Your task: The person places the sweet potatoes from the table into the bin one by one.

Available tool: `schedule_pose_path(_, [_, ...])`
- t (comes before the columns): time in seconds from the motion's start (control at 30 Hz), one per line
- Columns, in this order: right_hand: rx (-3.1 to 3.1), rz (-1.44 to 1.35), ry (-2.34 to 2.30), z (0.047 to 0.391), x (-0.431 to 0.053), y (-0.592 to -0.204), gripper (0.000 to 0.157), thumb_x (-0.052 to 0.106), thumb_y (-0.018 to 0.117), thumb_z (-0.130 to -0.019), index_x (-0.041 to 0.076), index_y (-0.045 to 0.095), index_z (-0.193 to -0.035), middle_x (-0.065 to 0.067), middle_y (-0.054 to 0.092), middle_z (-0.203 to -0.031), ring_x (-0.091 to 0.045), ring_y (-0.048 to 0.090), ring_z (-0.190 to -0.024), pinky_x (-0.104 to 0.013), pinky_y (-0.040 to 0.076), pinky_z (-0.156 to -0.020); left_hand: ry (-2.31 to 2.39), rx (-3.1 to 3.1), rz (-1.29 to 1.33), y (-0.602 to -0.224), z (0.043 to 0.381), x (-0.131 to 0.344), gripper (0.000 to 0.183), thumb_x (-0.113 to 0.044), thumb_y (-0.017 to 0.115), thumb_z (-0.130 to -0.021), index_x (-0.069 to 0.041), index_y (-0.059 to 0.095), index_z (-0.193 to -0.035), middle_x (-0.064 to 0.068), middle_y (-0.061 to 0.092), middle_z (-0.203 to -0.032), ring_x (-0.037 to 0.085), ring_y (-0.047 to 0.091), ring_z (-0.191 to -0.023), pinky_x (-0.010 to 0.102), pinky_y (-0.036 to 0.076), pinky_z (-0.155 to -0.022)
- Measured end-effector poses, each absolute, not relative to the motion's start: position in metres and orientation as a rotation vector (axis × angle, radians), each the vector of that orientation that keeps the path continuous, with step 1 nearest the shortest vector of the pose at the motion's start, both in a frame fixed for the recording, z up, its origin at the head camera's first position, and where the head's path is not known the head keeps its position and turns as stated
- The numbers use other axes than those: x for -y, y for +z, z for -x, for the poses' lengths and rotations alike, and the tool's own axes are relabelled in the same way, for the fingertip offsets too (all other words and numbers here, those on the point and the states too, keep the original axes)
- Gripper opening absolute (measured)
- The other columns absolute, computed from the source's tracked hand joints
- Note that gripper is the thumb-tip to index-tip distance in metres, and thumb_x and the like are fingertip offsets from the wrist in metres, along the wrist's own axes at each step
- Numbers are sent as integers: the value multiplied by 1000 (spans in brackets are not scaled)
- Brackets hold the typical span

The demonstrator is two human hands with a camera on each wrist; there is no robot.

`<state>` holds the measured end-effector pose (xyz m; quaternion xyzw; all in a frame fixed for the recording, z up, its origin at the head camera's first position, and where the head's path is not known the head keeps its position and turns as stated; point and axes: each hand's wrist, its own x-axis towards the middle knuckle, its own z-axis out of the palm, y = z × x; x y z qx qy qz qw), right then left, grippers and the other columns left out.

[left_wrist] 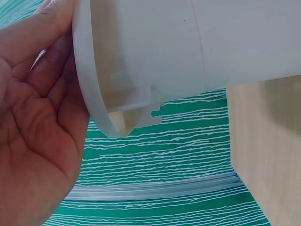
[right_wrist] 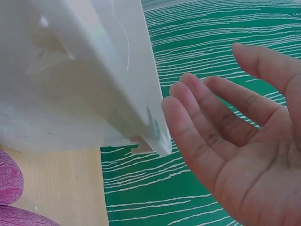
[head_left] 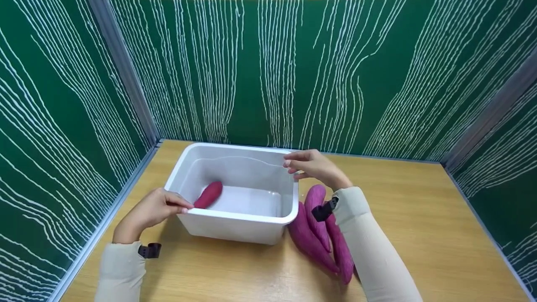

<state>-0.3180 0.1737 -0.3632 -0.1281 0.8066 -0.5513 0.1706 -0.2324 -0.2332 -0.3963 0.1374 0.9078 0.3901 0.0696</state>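
A white plastic bin (head_left: 237,216) stands on the table with a red sweet potato (head_left: 209,195) lying inside at its left end. At the bin's near left corner my left hand (head_left: 153,209) pinches the rim between thumb and fingers; the left wrist view shows the thumb and fingers on either side of the rim (left_wrist: 87,61). My right hand (head_left: 314,167) is by the far right corner. Its fingers (right_wrist: 188,127) are spread and loosely bent, with nothing held, close to the rim. Purple sweet potatoes (head_left: 308,239) lie right of the bin, partly under my right forearm.
The wooden table (head_left: 428,222) extends to the right of the bin. Green panels (head_left: 327,75) with white wavy lines enclose the back and sides, joined by grey metal posts (head_left: 121,63). Dark wrist cameras (head_left: 150,250) sit on both sleeves.
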Motion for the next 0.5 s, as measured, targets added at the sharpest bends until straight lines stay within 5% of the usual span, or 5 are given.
schedule_pose_path(0.5, [-2292,375,-1583,317,-187,-371,49,26,63,-96,-2,53,-135,-24,60,-122,-30,61,-105,-37,53,-87,1187,-2726,-409,-395,231,232,13,-2,73,-84,-6,79,-95,9,72,-101,31,56,-105,49,48,-92])
